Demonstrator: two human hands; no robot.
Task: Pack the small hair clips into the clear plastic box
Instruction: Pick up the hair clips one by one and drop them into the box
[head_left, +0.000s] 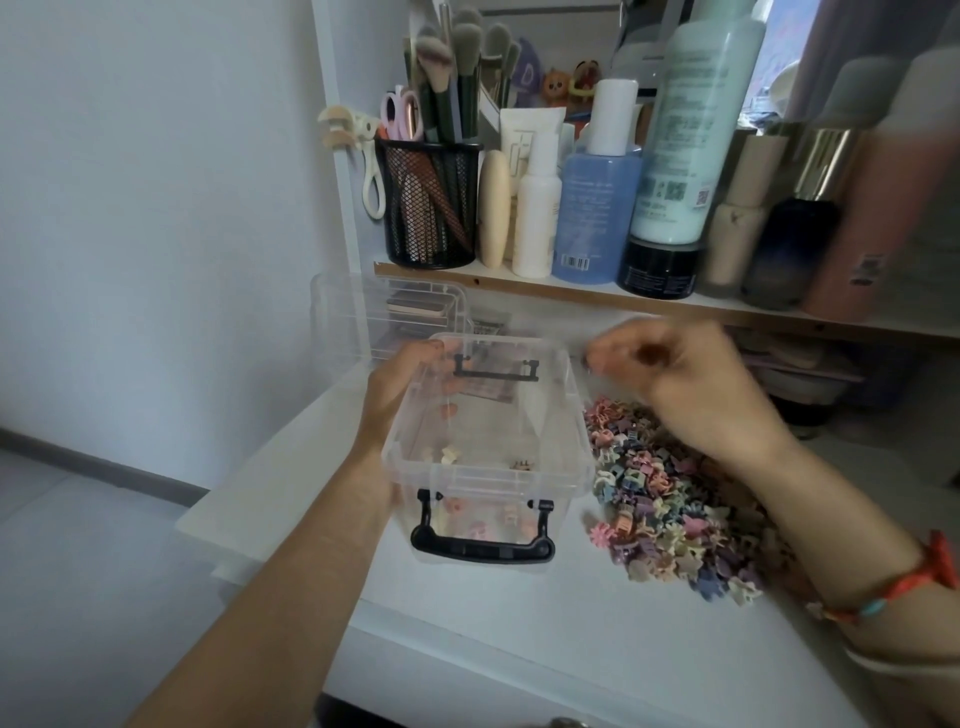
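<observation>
A heap of small pastel hair clips (670, 499) lies on the white table (519, 623), right of centre in the frame and just beside the clear box (576, 415). The box stands open in the middle, with a few clips (451, 456) on its bottom. The left hand (405, 384) grips the box at its far left corner, fingers curled over the rim. The right hand (675, 374) hangs above the heap's far end, blurred, fingers curled; whether it holds a clip I cannot tell. A clear lid (363, 312) stands behind the box, upper left of it. Across the top, a shelf (519, 288) carries a black mesh cup (428, 202) of brushes and a blue bottle (595, 208).
</observation>
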